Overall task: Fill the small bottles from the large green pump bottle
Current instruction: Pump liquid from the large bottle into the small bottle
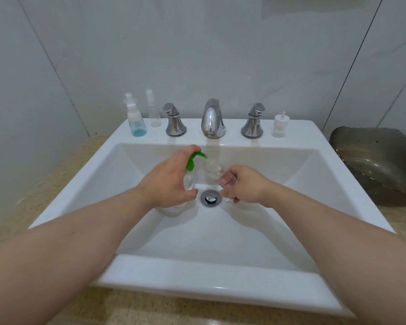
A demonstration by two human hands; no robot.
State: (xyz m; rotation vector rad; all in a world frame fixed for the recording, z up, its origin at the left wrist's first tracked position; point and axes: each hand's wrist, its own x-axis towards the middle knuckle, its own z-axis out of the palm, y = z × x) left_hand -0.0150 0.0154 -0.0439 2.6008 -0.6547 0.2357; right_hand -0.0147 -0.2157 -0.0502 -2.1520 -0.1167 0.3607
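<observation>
The green pump bottle (189, 171) is gripped by the left hand (171, 181) over the sink (150, 233). A small clear bottle (217, 172) is held tilted at its nozzle by the right hand (245, 184).

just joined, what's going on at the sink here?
A person is working over the sink. The left hand grips the green pump bottle, with a fingertip on top of the pump head. The right hand holds a small clear bottle tilted, mouth toward the nozzle. Whether liquid is flowing can't be told. On the back ledge stand a blue-liquid bottle and a clear spray bottle. A white pump cap sits at the right.
</observation>
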